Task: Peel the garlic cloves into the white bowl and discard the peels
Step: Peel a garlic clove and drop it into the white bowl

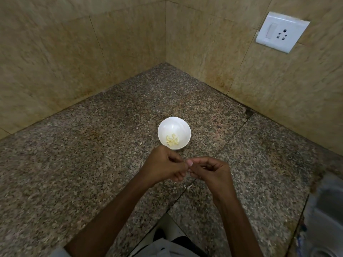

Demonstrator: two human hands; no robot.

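Observation:
A small white bowl [174, 127] stands on the speckled granite counter [92, 154] and holds several peeled pale-yellow garlic cloves [172, 140]. Just in front of the bowl my left hand [164, 165] and my right hand [211, 172] meet above the counter, fingers curled and fingertips pinched together. Whatever they pinch is tiny and almost wholly hidden between the fingers; I cannot tell whether it is a clove or a peel. Small peel scraps lie on the counter, one left of the bowl [140, 143] and one below my hands [189, 186].
The counter fills a corner between two beige tiled walls. A white switch-and-socket plate [281, 32] is on the right wall. A steel sink edge [326, 219] shows at the lower right. The counter's front edge runs near my body.

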